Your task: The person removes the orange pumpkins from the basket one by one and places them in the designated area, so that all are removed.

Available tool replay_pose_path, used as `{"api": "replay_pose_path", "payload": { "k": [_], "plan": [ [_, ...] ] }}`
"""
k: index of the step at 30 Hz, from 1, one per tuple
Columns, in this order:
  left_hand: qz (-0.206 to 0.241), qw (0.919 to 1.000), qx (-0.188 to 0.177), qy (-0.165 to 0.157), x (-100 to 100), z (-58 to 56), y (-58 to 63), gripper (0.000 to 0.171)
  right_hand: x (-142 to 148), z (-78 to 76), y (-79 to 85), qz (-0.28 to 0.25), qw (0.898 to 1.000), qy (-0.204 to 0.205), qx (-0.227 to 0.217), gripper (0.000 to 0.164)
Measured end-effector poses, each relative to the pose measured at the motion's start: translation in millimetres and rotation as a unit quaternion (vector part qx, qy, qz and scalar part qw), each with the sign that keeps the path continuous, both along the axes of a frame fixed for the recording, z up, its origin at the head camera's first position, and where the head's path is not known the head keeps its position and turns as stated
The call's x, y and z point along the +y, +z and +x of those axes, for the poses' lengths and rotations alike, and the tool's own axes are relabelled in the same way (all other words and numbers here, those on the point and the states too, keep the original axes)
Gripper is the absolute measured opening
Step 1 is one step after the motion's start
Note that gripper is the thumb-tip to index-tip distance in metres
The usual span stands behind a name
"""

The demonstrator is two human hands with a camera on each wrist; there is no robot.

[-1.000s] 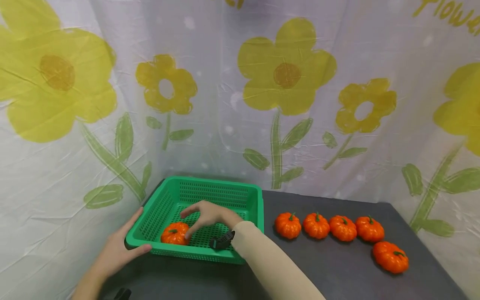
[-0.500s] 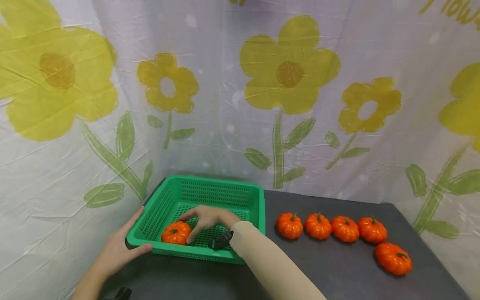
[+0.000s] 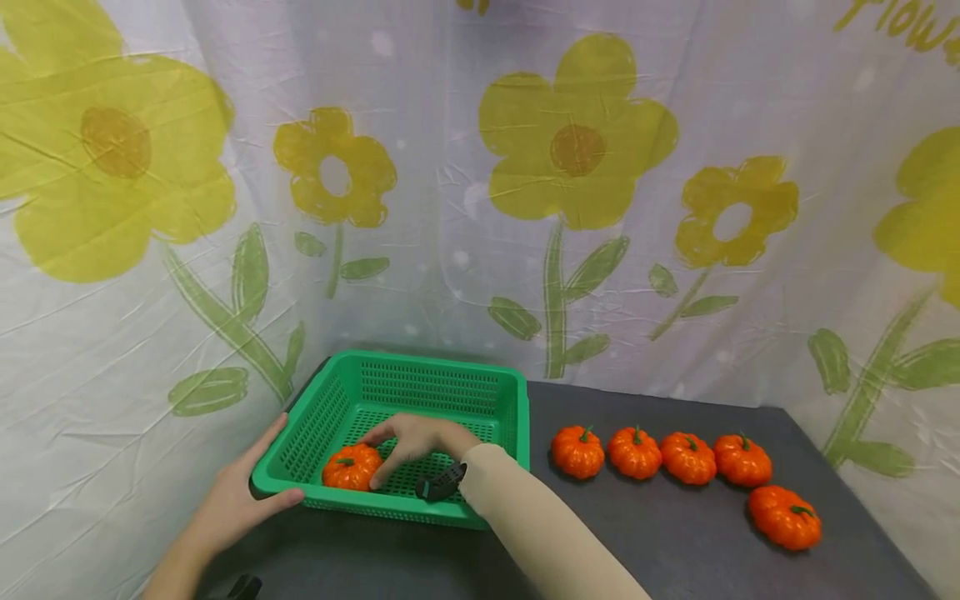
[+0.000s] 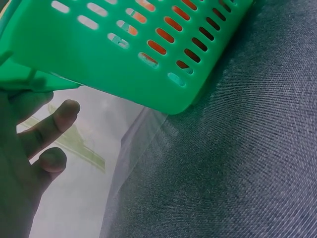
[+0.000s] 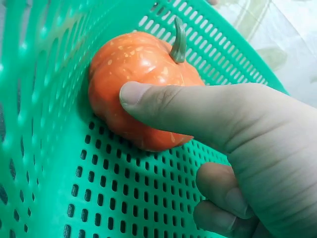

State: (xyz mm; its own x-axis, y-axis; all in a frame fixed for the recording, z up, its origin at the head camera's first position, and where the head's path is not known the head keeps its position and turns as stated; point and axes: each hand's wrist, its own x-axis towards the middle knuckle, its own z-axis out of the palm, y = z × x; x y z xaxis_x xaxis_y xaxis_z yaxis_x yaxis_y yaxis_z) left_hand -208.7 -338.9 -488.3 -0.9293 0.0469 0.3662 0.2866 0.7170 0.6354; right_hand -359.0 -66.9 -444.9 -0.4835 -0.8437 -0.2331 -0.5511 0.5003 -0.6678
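Observation:
A green plastic basket (image 3: 427, 363) with slotted walls stands on the dark table. My left hand (image 3: 234, 503) holds its front left corner, thumb by the front rim and fingers along the left side; in the left wrist view, several fingertips (image 4: 65, 115) hang below the rim. Inside the basket, a small orange pumpkin (image 3: 347, 469) with a green stem sits in the front left corner. Reaching in from the right, my right hand (image 3: 415, 437) pinches this pumpkin. Its thumb presses the pumpkin's side in the right wrist view; the index finger is hidden behind the fruit.
Right of the basket, several more orange pumpkins stand on the table (image 3: 600, 533): a row including one pumpkin (image 3: 577, 452) nearest the basket, and a separate pumpkin (image 3: 785, 517) nearer the right edge. A flower-printed curtain (image 3: 442, 250) hangs behind and at both sides.
My right hand has lowered slightly, and its thumb and index finger have come in against the pumpkin in the basket. The left hand and the basket stay where they were.

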Motion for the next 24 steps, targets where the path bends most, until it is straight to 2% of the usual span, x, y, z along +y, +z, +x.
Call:
{"api": "replay_pose_path", "payload": {
  "k": [6,15,24],
  "plan": [
    [0.003,1.0,0.0,-0.004,-0.9,-0.7,-0.6,0.111,2.7,-2.1,2.6,-0.002,1.0,0.005,0.017,0.069],
    [0.004,1.0,0.005,-0.004,-1.8,-1.0,-2.5,0.111,6.4,0.0,12.6,-0.017,1.0,-0.008,0.021,0.07],
    [-0.001,1.0,0.004,-0.003,-0.4,-1.9,-2.7,0.11,9.4,7.9,34.3,-0.041,0.996,-0.06,0.048,0.07]
  ]
}}
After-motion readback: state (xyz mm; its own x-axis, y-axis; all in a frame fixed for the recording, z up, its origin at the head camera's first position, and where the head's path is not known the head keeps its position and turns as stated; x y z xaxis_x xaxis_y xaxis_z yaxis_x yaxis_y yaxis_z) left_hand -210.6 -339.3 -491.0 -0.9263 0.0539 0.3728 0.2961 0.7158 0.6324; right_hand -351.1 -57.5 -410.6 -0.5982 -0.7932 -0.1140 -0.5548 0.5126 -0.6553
